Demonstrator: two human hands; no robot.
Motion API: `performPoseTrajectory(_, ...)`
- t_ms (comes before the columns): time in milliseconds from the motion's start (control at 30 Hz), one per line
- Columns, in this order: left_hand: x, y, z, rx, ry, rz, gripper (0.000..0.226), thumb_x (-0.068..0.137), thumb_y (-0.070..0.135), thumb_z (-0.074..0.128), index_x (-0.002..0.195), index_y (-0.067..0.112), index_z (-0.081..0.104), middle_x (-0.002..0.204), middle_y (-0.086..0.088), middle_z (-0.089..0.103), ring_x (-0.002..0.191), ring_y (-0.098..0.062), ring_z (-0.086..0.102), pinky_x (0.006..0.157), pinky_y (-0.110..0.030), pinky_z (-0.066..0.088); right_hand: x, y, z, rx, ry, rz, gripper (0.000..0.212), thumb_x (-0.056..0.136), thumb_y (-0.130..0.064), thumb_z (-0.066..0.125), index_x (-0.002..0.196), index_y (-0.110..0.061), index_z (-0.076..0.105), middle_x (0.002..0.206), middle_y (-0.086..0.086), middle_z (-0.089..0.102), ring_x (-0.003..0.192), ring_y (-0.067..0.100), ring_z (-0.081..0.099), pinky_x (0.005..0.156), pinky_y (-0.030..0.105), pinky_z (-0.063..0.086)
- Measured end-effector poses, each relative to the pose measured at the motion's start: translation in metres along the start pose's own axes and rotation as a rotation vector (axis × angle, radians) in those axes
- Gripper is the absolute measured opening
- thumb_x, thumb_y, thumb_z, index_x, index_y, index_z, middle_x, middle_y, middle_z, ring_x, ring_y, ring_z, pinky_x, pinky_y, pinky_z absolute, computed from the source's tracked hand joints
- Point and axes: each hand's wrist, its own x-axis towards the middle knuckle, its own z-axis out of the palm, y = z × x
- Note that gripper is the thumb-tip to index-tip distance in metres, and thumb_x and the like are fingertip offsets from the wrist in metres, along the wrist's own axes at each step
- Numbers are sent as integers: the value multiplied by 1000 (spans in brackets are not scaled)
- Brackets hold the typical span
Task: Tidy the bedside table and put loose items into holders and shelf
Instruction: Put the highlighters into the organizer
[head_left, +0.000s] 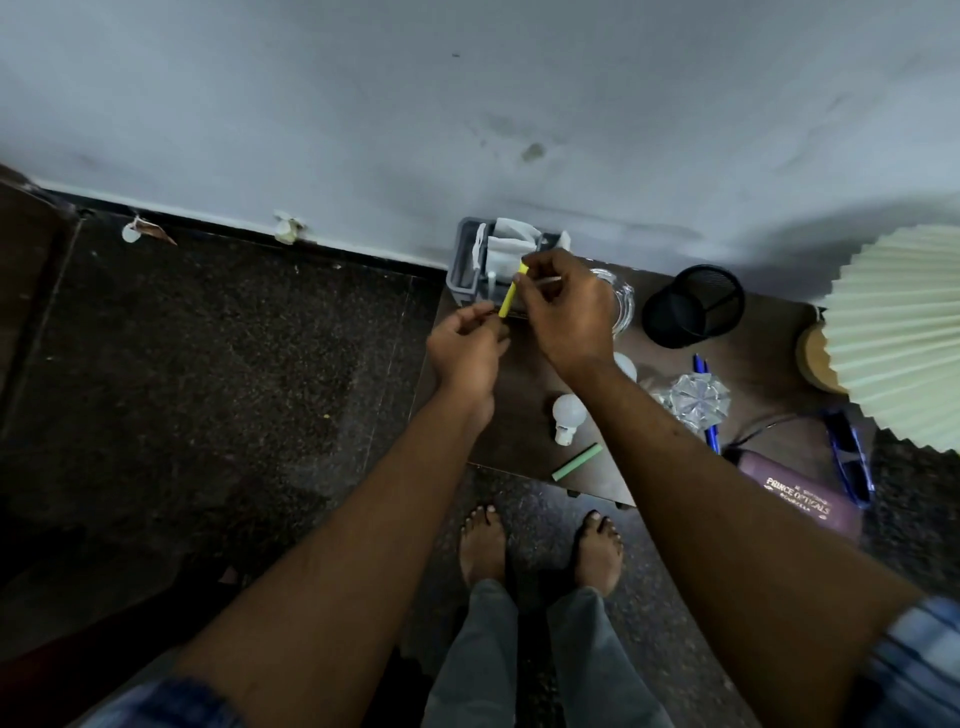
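Bare feet and grey trousers nearest, both forearms reach up to the bedside table (524, 415). At the front edge lie a green stick (575, 461) and a white light bulb (568, 415), both loose and unsorted. To the right are a purple spectacle case (800, 496), blue glasses (852, 457), blue pens (712, 436) and a cut-glass piece (696, 400). Mid-table, the hands meet over the left back corner. The right hand (569, 312) pinches the top end of a yellow stick (510, 293) - marker or chalk, can't tell. The left hand (465, 348) has curled fingers, and its tips seem to nip the lower end. The stick is held tilted, off the table, just in front of the grey organizer (467, 260). The two-hand grip is probably for capping or steadying it before it is dropped in. Behind the right hand is a clear glass dish (621, 299), and beside that a black mesh pen holder (693, 306), which looks empty - a likely home for the pens. The organizer stands against the wall and holds white items. The pleated lamp shade (898, 332) is far right. Most of the sorting looks undone.
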Motion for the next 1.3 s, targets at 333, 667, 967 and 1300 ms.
performPoseTrajectory(333, 11, 4, 8, -159, -50, -84, 19, 98, 0, 54, 114, 7, 61, 106, -17, 71, 97, -27, 71, 82, -33, 59, 20, -3, 6, -277, -57, -115, 16, 93, -27, 63, 106, -22, 71, 102, -3, 74, 87, 22, 69, 75, 38, 56)
performPoseTrajectory(667, 10, -25, -11, -33, -20, -148, 18, 94, 1, 58, 107, 11, 66, 100, -14, 71, 89, -23, 68, 74, -29, 58, 24, -1, 26, -539, -201, -170, 22, 92, -31, 56, 101, -20, 73, 105, 8, 71, 93, 38, 68, 71, 43, 56)
performPoseTrajectory(967, 5, -42, -21, 44, -20, -218, 18, 93, 2, 59, 92, 18, 66, 84, -3, 69, 73, -15, 65, 66, -29, 55, 10, -6, 15, -409, -69, -118, 16, 92, -23, 62, 103, -15, 70, 105, 6, 70, 95, 29, 66, 74, 44, 55)
performPoseTrajectory(1300, -34, -83, -30, 253, 12, -227, 19, 91, 0, 59, 84, 17, 64, 78, -5, 66, 68, -17, 61, 60, -28, 52, -71, 24, -18, -283, -125, 74, 14, 92, -34, 64, 95, -21, 68, 88, -1, 73, 82, 23, 69, 71, 42, 56)
